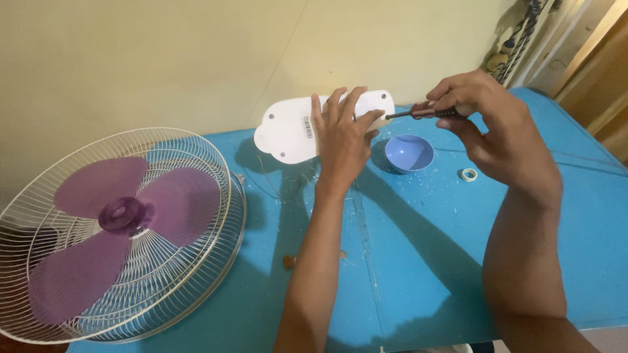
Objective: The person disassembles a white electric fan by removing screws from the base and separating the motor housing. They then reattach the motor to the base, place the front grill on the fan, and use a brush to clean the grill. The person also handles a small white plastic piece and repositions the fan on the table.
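- Pale yellow wall stood behind a bright blue table (pixel 418 261), whose smooth painted top was flecked with small white chips and crossed by a seam running toward six o'clock.
- At nine o'clock lay a fan head (pixel 118 235): a round cage of thin cream wire, domed and ribbed, with three glossy translucent purple blades (pixel 124 216) inside. It overhung the table's near edge, so a nudge from an elbow could probably have tipped it off.
- At twelve o'clock, against the wall, the white plastic cover (pixel 294 127) stood on edge, a smooth rounded plate with small dark screw holes and a sticker. The left hand (pixel 343 134) pressed flat on its face, fingers spread, steadying rather than gripping it.
- Since only that open palm braced the slick plate, a hard push from the tool could likely have made it slide or topple.
- Just right of it, the screwdriver (pixel 418 112), with a thin dark shaft and a dark red handle, pointed at the cover's right end. The right hand (pixel 487 124) had its grip clenched round the handle.
- The tip could have slipped off a screw and jabbed the left fingers lying close beside it.
- Below the tool sat a small, smooth blue plastic bowl (pixel 409 153), whose contents I could not tell; a bump might have scattered them.
- At three o'clock lay a little white ring (pixel 469 174), light enough to roll away.
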